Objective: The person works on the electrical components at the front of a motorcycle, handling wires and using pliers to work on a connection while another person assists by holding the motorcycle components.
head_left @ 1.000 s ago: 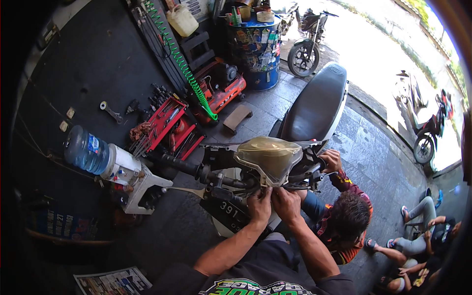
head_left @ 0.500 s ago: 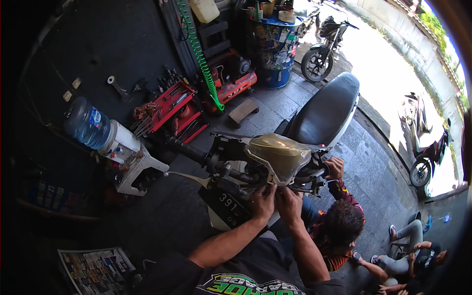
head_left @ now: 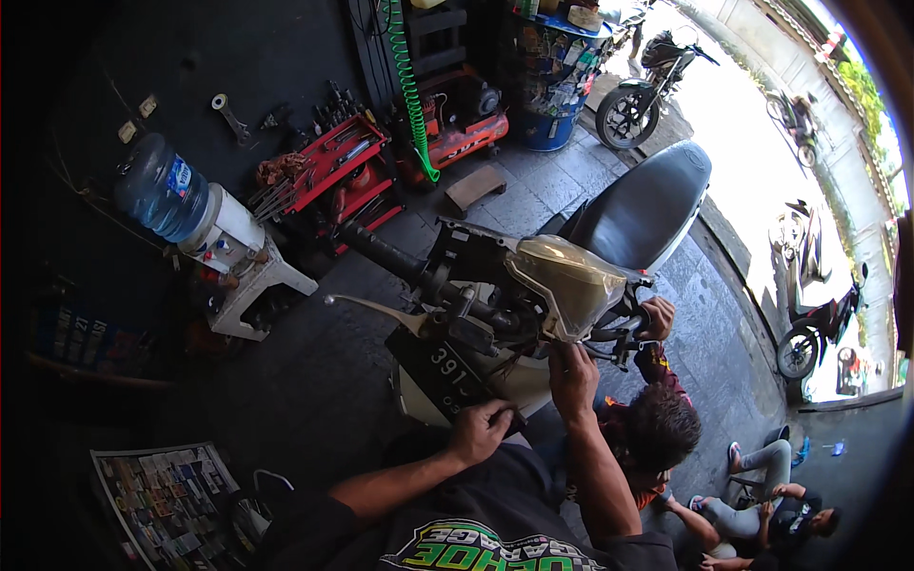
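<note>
Lengthwise diagonal motorcycle (head_left: pixel 514 319), headlight (head_left: pixel 573 284) near, seat (head_left: pixel 640 211) pointing away

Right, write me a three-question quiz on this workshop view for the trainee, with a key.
1. Open: What clear-covered part sits just above the right hand in the picture?
2. True or false: The left hand is on the seat.
3. Multiple choice: What colour is the coiled hose hanging beside the compressor? a) yellow b) green c) white

Key:
1. The headlight.
2. False; it is at the black number plate.
3. b) green.
</note>
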A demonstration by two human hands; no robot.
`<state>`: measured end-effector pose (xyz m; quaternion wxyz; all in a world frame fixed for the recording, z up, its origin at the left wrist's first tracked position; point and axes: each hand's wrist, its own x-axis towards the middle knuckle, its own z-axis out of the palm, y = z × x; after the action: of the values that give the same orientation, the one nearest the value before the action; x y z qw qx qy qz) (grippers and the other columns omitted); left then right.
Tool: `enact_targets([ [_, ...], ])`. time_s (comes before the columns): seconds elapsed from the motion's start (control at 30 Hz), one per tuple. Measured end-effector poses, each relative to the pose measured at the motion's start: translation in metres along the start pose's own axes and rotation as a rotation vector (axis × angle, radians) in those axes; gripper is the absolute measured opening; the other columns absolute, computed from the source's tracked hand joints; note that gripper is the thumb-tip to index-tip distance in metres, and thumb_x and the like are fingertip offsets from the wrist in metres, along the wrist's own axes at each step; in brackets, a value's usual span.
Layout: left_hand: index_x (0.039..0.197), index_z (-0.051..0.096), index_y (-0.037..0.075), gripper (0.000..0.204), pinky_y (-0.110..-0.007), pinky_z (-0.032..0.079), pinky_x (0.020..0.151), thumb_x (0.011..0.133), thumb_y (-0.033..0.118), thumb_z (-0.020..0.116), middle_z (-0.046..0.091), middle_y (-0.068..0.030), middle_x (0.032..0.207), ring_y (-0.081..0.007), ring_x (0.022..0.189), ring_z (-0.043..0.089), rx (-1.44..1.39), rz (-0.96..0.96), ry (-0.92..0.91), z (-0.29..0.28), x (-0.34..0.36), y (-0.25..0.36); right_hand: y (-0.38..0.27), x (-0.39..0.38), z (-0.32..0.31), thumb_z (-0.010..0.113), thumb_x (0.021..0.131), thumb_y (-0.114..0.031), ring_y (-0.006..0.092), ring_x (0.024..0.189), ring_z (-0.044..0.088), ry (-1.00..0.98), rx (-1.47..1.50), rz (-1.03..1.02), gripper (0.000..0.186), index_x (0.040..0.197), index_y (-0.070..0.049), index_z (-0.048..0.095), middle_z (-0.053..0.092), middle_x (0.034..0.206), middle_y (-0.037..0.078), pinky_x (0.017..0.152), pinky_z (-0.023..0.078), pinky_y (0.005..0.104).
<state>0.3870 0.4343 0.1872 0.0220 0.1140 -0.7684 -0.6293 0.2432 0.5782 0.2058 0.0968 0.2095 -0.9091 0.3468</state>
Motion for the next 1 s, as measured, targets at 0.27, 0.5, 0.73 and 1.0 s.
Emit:
enact_targets([
  [0.27,0.103,0.069,0.000,0.017,-0.032,0.053,0.072,0.094,0.013,0.063,0.072,-0.0124,0.087,-0.0195,0.080,0.069,-0.014,-0.078,0.320,-0.027,0.013,0.005,0.004,-0.007,0.015,0.068,0.087,-0.011,0.0338,0.081,0.064,0.098,0.046,0.006,0.011,0.098,-0.007,0.067,0.067,0.087,0.011,0.074,0.045,0.0435],
  [0.5,0.106,0.070,0.000,0.020,-0.030,0.051,0.071,0.094,0.016,0.067,0.070,-0.0088,0.082,-0.0141,0.075,0.065,0.150,0.021,0.158,-0.026,0.057,0.013,-0.001,-0.020,0.012,0.065,0.084,-0.003,0.0349,0.091,0.063,0.094,0.083,0.005,0.034,0.117,-0.004,0.064,0.068,0.099,0.014,0.086,0.048,0.0434],
  [0.73,0.095,0.070,-0.001,0.017,-0.032,0.049,0.068,0.093,0.016,0.068,0.069,-0.0096,0.079,-0.0174,0.073,0.064,0.164,-0.028,0.117,-0.021,0.066,0.019,-0.018,-0.040,0.003,0.069,0.076,-0.003,0.0357,0.110,0.057,0.237,0.044,-0.025,0.045,0.120,-0.004,0.061,0.061,0.121,0.016,0.094,0.044,0.0443],
  [1.0,0.093,0.070,0.001,0.014,-0.024,0.045,0.066,0.094,0.014,0.067,0.064,0.0026,0.078,-0.0056,0.072,0.054,-0.201,-0.180,0.066,-0.014,0.057,0.022,-0.060,-0.069,0.006,0.079,0.072,-0.012,0.0318,0.109,0.057,0.110,0.094,0.008,0.043,0.112,-0.007,0.065,0.061,0.119,0.011,0.094,0.041,0.0430],
])
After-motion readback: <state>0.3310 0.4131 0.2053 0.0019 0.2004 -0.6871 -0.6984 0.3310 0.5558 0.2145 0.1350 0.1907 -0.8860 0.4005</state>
